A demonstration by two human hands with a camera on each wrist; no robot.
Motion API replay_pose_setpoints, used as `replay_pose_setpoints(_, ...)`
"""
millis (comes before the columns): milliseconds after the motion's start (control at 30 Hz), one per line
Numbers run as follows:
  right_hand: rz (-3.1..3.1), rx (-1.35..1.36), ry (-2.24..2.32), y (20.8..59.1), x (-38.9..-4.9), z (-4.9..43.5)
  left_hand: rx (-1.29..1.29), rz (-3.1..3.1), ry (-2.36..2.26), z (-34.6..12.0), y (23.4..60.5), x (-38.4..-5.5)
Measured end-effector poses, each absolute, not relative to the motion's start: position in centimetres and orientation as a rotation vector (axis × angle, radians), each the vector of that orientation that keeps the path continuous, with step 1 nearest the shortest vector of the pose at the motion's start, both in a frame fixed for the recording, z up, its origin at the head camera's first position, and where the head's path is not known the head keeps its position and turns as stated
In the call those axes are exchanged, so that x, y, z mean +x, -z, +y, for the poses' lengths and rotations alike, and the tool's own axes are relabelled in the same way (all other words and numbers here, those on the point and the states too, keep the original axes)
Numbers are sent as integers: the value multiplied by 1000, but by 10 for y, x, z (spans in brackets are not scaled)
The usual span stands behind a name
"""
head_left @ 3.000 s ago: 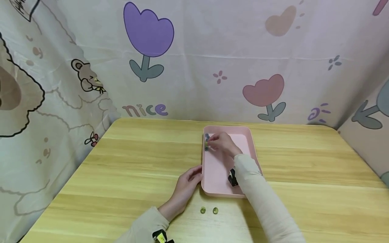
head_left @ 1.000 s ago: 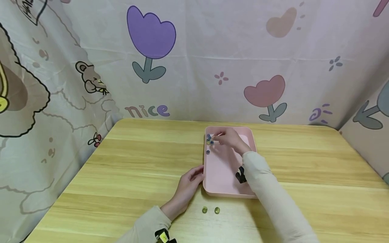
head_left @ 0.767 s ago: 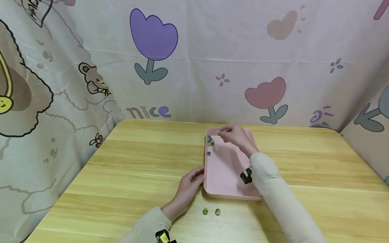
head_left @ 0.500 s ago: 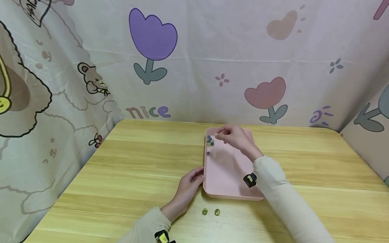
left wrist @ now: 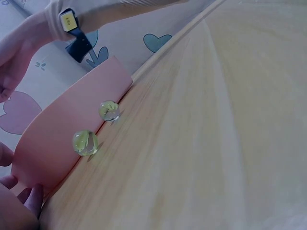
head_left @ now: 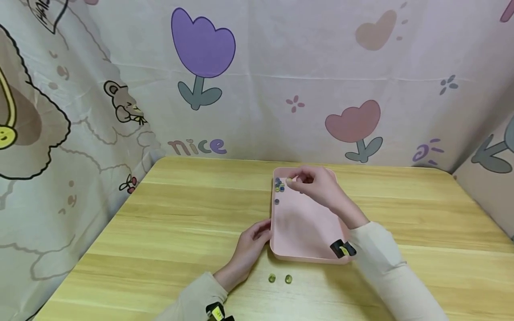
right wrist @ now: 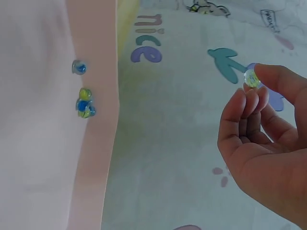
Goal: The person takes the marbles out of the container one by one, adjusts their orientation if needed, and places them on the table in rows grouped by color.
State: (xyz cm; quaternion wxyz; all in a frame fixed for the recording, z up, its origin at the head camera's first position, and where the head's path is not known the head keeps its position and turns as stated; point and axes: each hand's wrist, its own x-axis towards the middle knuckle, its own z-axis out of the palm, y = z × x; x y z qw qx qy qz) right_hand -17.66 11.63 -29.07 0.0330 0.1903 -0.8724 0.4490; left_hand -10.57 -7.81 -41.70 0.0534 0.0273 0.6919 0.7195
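Observation:
My right hand (head_left: pixel 317 185) is raised over the far part of a pink tray (head_left: pixel 297 240). Between thumb and fingertip it pinches a clear marble with yellow-green inside (right wrist: pixel 251 78). Just left of those fingertips, a cluster of blue and yellow marbles (head_left: pixel 279 185) lies against the tray's left wall. One blue marble (head_left: pixel 276 201) sits apart, nearer to me along that wall. My left hand (head_left: pixel 250 247) rests on the table with its fingertips touching the outside of the tray's left wall; its fingers look relaxed.
Two yellow-green marbles, a left one (head_left: pixel 271 278) and a right one (head_left: pixel 288 279), lie on the wooden table (head_left: pixel 192 209) in front of the tray. A printed cloth (head_left: pixel 257 125) hangs behind the table. Each sleeve carries a black strap, such as the right one (head_left: pixel 342 248).
My right hand has risen from the marble cluster and moved right, now showing a yellow-green marble in its fingertips. The marbles in the tray have shifted. My left hand stays at the tray.

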Motion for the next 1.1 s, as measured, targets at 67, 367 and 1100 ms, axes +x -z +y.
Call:
replay_pose_setpoints(67, -2630, 651, -1402, 292, -173, 119, 87, 2107, -2185, -78, 417, -106)
replay_pose_setpoints(367, -2463, 863, -1401, 301, -166, 129, 87, 2099, -2165, -76, 417, -106)
replay_pose_setpoints(1100, -2578, 701, -1431, 297, -151, 135, 79, 2138, -2174, -77, 419, -107)
